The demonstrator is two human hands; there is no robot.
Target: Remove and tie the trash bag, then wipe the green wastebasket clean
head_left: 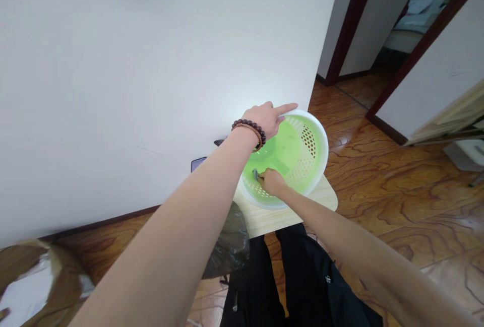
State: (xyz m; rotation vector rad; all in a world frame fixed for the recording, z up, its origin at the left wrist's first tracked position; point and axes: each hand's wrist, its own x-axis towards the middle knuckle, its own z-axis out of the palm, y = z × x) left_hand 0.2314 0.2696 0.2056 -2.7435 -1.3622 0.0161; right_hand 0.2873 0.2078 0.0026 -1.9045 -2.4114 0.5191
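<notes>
A green plastic basket (289, 148) with a white rim and perforated sides rests on a small light wooden table (260, 220). My left hand (266, 118), with a beaded bracelet at the wrist, is at the basket's far left rim, its index finger stretched along the rim and its other fingers partly hidden. Inside the basket, near its lower left wall, my right hand (273, 182) is closed on a small grey object (256, 174), too small to name.
A dark plastic bag (230, 244) hangs at the table's left side. Behind my left arm, a phone-like object (197, 164) lies by the white wall (151, 65). An open cardboard box (62, 279) stands at the lower left. Doorways are at the upper right.
</notes>
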